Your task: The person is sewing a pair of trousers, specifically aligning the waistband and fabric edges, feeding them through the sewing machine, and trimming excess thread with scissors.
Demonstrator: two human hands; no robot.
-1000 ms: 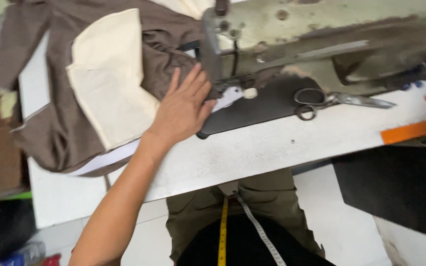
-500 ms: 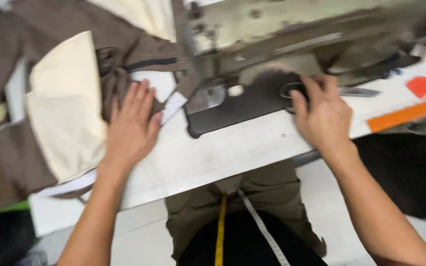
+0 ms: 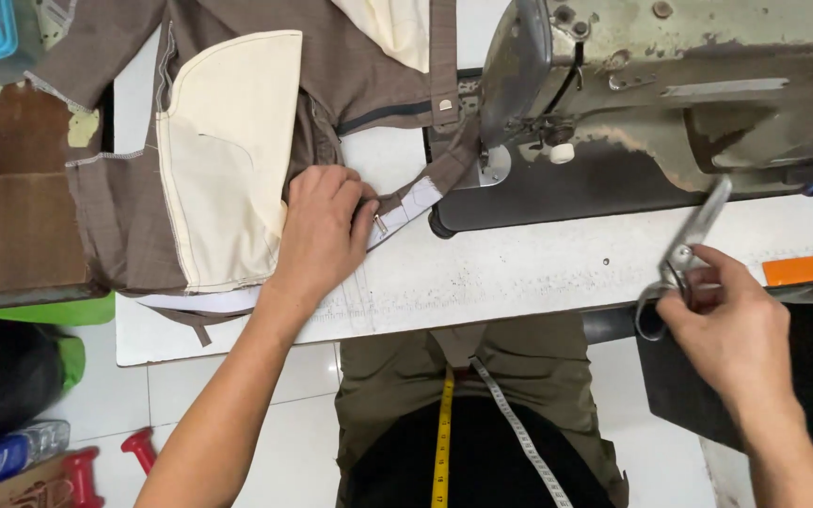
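Observation:
My left hand [image 3: 320,230] grips a fold of the brown trousers [image 3: 237,103] beside their cream pocket lining [image 3: 228,160], on the white table [image 3: 519,273]. The waistband strip [image 3: 406,199] runs from my fingers to the needle area of the sewing machine [image 3: 670,85]. My right hand [image 3: 736,334] holds metal scissors [image 3: 684,254] lifted above the table's front right, blades pointing up toward the machine.
An orange strip [image 3: 806,268] lies at the table's right edge. A measuring tape [image 3: 444,433] hangs over my lap. On the floor at left are a black bag [image 3: 2,376], a bottle [image 3: 7,452] and red objects [image 3: 138,447].
My right hand has taken the scissors off the machine bed and lifted them to the right. My left hand has closed from flat into a grip on the fabric.

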